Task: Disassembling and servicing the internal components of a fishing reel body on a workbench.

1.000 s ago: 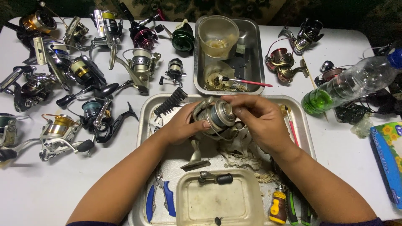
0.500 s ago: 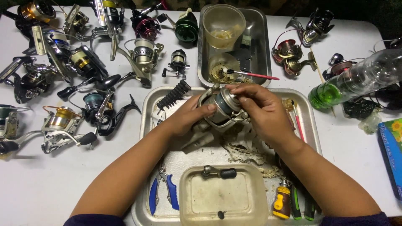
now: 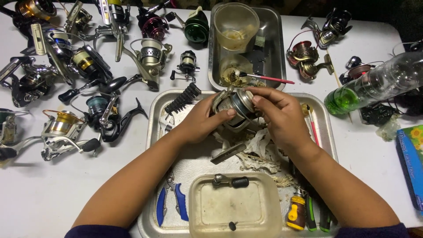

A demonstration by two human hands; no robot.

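Holding: a silver spinning reel (image 3: 233, 109) sits between both hands above the metal tray (image 3: 325, 128), near the tray's 12 o'clock edge.
Left hand: the left hand (image 3: 200, 121) wraps the reel from 9 o'clock, thumb laid across its front face, fingers closed under the body.
Right hand: the right hand (image 3: 280, 117) closes on the reel from 3 o'clock, fingertips curled over the top of the rotor; what they pinch there is hidden.
Step in hand: judged as working a part on the reel's head while the left hand braces it.
Doing it well: keep the left grip firm and low so the body cannot twist; let only the right fingertips turn or pull, in line with the spool's axis.
Keep over tray: any small part that slips should land on the tray or the crumpled rag (image 3: 260, 154) at 6 o'clock of the reel, not on the white table (image 3: 39, 194).
Nearby tools: blue-handled pliers (image 3: 169, 205) lie at 7 o'clock, a yellow screwdriver (image 3: 296, 211) at 5 o'clock, a shallow plastic tub (image 3: 233, 211) at 6 o'clock.
Beyond: a small brush (image 3: 264, 78) rests in the second steel pan (image 3: 275, 39) at 12 o'clock; other reels (image 3: 88, 61) crowd 10 o'clock.
Risk: greasy fingers may slide on the smooth metal.
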